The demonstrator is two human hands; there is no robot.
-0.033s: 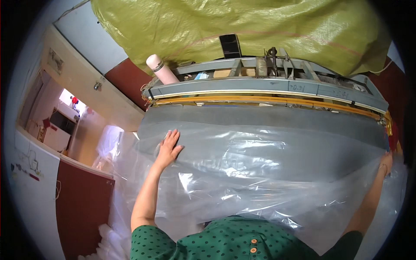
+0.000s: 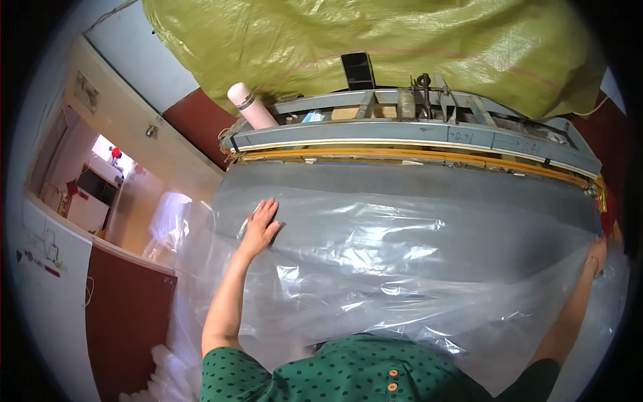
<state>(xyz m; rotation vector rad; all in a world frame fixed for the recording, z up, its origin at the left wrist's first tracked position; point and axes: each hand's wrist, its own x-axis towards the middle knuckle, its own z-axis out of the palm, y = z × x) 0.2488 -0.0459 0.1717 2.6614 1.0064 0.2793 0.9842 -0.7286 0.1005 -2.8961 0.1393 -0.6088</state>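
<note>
A wide sheet of clear plastic film lies wrinkled over a grey work surface and hangs over its near side. My left hand lies flat on the film near the left end, fingers stretched forward and thumb apart. At the far right end my right hand is closed at the film's edge, where the film draws into folds toward it. Its fingertips are partly hidden.
Behind the surface runs a grey metal frame with an orange strip. A pink bottle, a dark phone and metal tools rest there. A yellow-green woven sheet hangs behind. An open doorway is at left.
</note>
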